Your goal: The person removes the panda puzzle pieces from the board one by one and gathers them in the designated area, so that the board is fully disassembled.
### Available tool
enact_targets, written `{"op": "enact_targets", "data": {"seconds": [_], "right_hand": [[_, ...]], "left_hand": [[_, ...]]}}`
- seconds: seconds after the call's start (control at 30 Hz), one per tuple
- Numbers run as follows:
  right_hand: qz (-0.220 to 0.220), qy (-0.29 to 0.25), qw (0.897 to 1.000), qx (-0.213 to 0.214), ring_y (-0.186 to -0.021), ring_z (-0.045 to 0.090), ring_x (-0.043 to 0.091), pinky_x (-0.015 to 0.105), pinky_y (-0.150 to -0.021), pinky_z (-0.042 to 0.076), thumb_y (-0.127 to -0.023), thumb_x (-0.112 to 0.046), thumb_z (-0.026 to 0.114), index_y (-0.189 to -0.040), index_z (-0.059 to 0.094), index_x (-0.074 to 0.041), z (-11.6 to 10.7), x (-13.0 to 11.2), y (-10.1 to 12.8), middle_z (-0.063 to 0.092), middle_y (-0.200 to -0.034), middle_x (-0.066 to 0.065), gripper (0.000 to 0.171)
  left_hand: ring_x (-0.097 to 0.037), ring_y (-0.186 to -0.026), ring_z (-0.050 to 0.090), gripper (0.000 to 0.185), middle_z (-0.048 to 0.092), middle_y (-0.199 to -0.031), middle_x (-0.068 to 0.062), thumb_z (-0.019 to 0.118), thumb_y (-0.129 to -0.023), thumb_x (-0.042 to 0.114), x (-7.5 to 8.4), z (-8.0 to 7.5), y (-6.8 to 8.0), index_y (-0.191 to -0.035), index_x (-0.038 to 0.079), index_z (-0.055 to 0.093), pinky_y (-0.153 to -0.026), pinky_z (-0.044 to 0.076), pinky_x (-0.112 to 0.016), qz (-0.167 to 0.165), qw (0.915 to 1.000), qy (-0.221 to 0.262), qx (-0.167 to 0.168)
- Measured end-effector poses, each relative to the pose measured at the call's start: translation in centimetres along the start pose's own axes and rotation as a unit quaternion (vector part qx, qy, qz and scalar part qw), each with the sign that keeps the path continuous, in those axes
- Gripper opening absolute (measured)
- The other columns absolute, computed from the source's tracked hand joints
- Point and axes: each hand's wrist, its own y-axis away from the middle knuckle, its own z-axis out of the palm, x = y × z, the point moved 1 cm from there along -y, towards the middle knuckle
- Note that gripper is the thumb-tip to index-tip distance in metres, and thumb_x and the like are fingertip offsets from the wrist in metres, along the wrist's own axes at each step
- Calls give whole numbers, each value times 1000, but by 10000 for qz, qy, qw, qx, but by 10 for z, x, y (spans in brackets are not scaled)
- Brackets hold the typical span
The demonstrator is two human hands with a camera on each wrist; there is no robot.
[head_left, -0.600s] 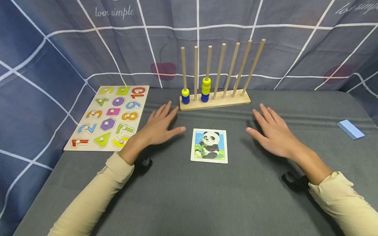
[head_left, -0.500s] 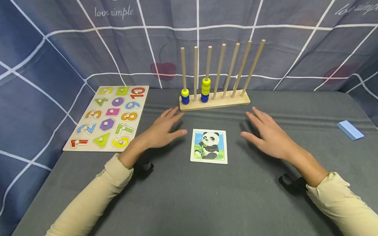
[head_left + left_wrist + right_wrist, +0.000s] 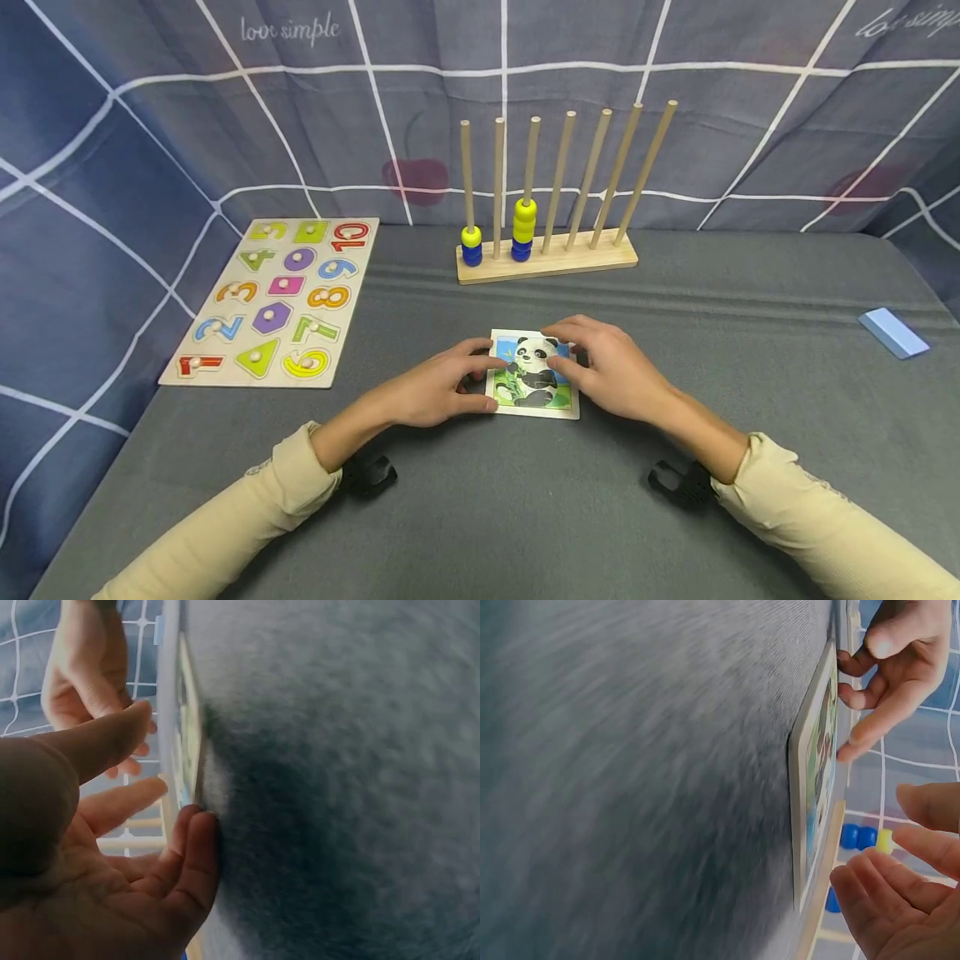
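Fingers [image 3: 480, 346] of both hands loosely spread, touching panda puzzle [image 3: 528, 387] edges, gripping nothing, puzzle flat between them

Right hand [image 3: 611, 375] covers the panda puzzle [image 3: 531, 379] right edge in head view, so contact there can't be judged. Both wrist views motion-blurred; table [image 3: 345, 780] texture smeared, puzzle seen edge-on only.

**Cream sleeves, black wrist mounts**

Both arms wear long cream sleeves [image 3: 247, 500] of soft knit, ending just short of the wrists. A small black mount [image 3: 371, 477] sits under the left wrist, and another [image 3: 678, 485] under the right. The left hand [image 3: 435, 390] and right hand [image 3: 618, 375] are bare.
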Motion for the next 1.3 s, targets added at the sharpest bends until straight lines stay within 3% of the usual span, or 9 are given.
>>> {"op": "enact_targets", "data": {"seconds": [0.13, 0.33, 0.47, 0.7, 1.0, 1.17, 1.3], "right_hand": [[59, -402, 9991, -104, -96, 64, 23, 41, -81, 51, -94, -9, 67, -124, 66, 0, 7, -1, -10, 67, -117, 10, 31], [185, -657, 9972, -310, -89, 63, 19, 40, -77, 49, -94, -6, 64, -117, 69, 2, 18, 1, -27, 68, -105, 9, 25], [368, -804, 9945, -565, -83, 60, 19, 38, -73, 48, -95, -5, 62, -118, 68, 4, 22, 4, -38, 66, -97, 8, 25], [498, -518, 9933, -908, -79, 53, 20, 37, -70, 44, -92, -8, 65, -119, 69, 0, 26, 4, -47, 58, -94, 8, 29], [589, -53, 9926, -1063, -92, 55, 23, 36, -72, 45, -90, -13, 72, -124, 68, -3, 29, -5, -46, 55, -98, 8, 36], [688, -130, 9905, -1183, -95, 54, 25, 37, -75, 46, -89, -7, 71, -125, 67, 1, 28, -8, -48, 57, -102, 11, 37], [789, -513, 9881, -1219, -88, 51, 26, 38, -74, 44, -86, 0, 70, -122, 66, 4, 28, -5, -51, 57, -102, 15, 36]], "left_hand": [[-21, -112, 51, 56, 18, -159, -20, 68, -96, 21, -3, 2, -3, -147, 13, 49, -94, 42, -42, 2, 9993, -364, -64], [-24, -115, 49, 54, 16, -160, -24, 71, -93, 21, -9, 0, -9, -144, 13, 54, -101, 38, -48, 127, 9985, -517, -92], [-19, -106, 51, 51, 17, -161, -19, 73, -91, 24, -10, -1, -8, -140, 16, 59, -99, 39, -45, 19, 9986, -531, -81], [-6, -69, 51, 46, 21, -159, -22, 71, -93, 24, -4, -2, -8, -137, 15, 61, -76, 43, -31, 215, 9961, -842, -117], [-5, -67, 49, 44, 20, -159, -24, 70, -94, 25, -2, -2, -10, -136, 16, 62, -83, 43, -34, 156, 9952, -944, -184], [-4, -64, 48, 44, 21, -158, -24, 71, -93, 24, -2, -3, -11, -135, 15, 63, -80, 43, -33, 208, 9948, -980, -176], [-3, -63, 48, 43, 22, -158, -24, 71, -93, 24, -1, -3, -11, -134, 14, 64, -77, 44, -32, 212, 9948, -982, -154]]}}
